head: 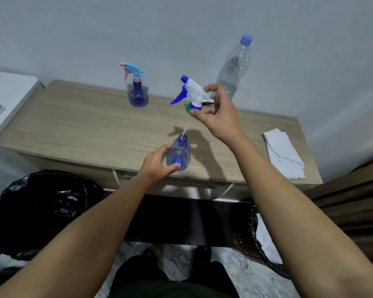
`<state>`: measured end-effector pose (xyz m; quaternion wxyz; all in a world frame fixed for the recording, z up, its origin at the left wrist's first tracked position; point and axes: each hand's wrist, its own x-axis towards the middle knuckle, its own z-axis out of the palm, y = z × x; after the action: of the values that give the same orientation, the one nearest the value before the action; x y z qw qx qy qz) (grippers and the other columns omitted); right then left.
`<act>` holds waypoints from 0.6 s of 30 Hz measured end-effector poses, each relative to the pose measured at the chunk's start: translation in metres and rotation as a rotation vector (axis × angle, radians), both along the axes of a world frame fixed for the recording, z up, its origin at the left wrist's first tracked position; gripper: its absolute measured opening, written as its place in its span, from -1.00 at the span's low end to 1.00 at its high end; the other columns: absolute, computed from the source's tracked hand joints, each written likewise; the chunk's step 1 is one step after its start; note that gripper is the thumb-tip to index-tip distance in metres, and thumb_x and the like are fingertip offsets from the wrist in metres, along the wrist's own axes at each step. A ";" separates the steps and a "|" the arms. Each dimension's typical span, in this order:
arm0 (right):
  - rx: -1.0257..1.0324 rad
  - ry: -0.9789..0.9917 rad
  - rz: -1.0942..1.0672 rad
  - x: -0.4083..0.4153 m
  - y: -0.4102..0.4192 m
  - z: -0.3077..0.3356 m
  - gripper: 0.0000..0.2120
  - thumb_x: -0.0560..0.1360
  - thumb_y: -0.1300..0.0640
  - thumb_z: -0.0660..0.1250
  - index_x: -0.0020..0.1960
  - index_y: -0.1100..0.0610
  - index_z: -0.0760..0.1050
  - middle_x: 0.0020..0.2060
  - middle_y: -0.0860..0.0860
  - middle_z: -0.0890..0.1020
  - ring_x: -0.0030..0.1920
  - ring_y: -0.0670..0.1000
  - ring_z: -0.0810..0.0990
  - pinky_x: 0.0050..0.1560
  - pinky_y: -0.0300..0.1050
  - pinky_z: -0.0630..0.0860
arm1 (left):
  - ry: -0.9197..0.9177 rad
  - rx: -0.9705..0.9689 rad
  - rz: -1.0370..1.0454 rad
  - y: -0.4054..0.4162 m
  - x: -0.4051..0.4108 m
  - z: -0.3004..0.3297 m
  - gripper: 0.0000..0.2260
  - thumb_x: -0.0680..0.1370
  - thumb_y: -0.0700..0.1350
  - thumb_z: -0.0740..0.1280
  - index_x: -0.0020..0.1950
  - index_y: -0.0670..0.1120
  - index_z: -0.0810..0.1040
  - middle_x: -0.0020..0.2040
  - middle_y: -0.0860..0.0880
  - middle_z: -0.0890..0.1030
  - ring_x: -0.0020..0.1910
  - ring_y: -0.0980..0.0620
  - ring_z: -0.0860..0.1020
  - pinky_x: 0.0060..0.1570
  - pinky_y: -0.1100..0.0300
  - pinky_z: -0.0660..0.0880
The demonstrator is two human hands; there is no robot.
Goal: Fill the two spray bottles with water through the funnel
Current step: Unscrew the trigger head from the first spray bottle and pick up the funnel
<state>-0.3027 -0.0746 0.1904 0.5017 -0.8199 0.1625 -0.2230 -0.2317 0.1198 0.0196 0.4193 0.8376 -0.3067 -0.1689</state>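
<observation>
Fingers of the left hand (155, 163) curled round the light, slippery clear-blue plastic spray bottle (178, 153); the right hand (215, 112) pinched its white-and-blue trigger head (192, 92).

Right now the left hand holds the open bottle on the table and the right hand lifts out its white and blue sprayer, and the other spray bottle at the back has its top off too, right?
Not quite. In the head view the other spray bottle has its top on.
</observation>
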 end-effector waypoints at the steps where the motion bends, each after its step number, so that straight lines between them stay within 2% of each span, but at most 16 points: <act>1: 0.006 -0.022 -0.012 0.000 -0.006 0.007 -0.51 0.45 0.30 0.57 0.27 0.17 0.41 -0.27 -0.08 0.57 -0.47 -0.18 0.45 -0.17 -0.10 0.55 | -0.003 0.009 0.002 0.000 0.000 0.001 -0.28 0.40 0.16 0.59 0.49 -0.07 0.53 0.30 -0.02 0.70 0.28 -0.03 0.67 0.32 0.00 0.58; 3: 0.027 -0.066 -0.022 -0.003 -0.019 0.019 -0.53 0.45 0.28 0.56 0.26 0.14 0.43 -0.37 -0.16 0.52 -0.42 -0.07 0.42 -0.09 0.07 0.63 | -0.007 0.030 0.008 -0.001 0.000 0.001 -0.30 0.42 0.08 0.63 0.50 -0.06 0.52 0.31 -0.03 0.70 0.29 -0.03 0.66 0.33 0.01 0.57; 5: 0.049 -0.103 -0.040 -0.008 -0.030 0.025 -0.54 0.47 0.26 0.56 0.27 0.07 0.45 -0.43 -0.23 0.52 -0.31 -0.01 0.50 0.09 0.21 0.69 | -0.003 0.036 0.018 -0.002 0.000 0.000 -0.30 0.42 0.08 0.64 0.50 -0.04 0.52 0.31 -0.02 0.69 0.28 -0.02 0.66 0.33 -0.01 0.57; 7: 0.070 -0.125 -0.075 -0.015 -0.038 0.028 -0.54 0.50 0.28 0.53 0.31 0.04 0.46 -0.38 -0.10 0.58 -0.25 -0.04 0.60 0.12 0.21 0.69 | 0.016 0.039 0.022 -0.002 -0.001 0.001 -0.30 0.43 0.06 0.64 0.51 -0.04 0.51 0.31 -0.02 0.69 0.27 -0.02 0.65 0.33 -0.02 0.58; 9: 0.117 -0.133 -0.122 -0.022 -0.047 0.023 -0.54 0.53 0.30 0.50 0.35 0.06 0.46 -0.24 0.04 0.65 -0.24 -0.05 0.69 0.02 0.13 0.73 | 0.025 0.040 0.026 -0.003 -0.002 0.002 -0.30 0.43 0.04 0.64 0.52 -0.05 0.49 0.33 -0.02 0.67 0.27 0.00 0.64 0.34 0.01 0.57; 11: 0.164 -0.125 -0.176 -0.027 -0.057 0.013 -0.54 0.56 0.28 0.48 0.39 0.03 0.46 -0.14 0.07 0.67 -0.22 -0.04 0.72 -0.04 -0.01 0.73 | 0.029 0.047 0.031 -0.004 -0.003 0.002 -0.30 0.44 0.03 0.64 0.54 -0.05 0.48 0.34 -0.01 0.66 0.27 0.02 0.62 0.33 0.07 0.56; 13: 0.174 -0.097 -0.206 -0.033 -0.066 -0.003 -0.54 0.57 0.27 0.48 0.39 0.01 0.46 -0.14 0.06 0.66 -0.20 -0.05 0.73 -0.01 -0.06 0.72 | 0.028 0.048 0.039 -0.005 -0.003 0.002 -0.30 0.44 0.02 0.64 0.53 -0.05 0.49 0.33 -0.01 0.66 0.25 0.03 0.62 0.31 0.11 0.54; 18: 0.184 0.125 -0.197 -0.042 -0.067 -0.074 -0.52 0.53 0.30 0.52 0.37 0.02 0.48 -0.22 0.04 0.61 -0.19 0.06 0.65 0.12 0.17 0.68 | 0.054 0.028 0.052 -0.004 -0.002 -0.001 -0.31 0.43 0.02 0.66 0.52 -0.02 0.50 0.30 0.01 0.67 0.25 0.03 0.62 0.32 0.04 0.57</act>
<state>-0.3450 -0.1417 0.1165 0.5392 -0.7629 0.2927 -0.2039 -0.2334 0.1161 0.0187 0.4198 0.8462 -0.2711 -0.1849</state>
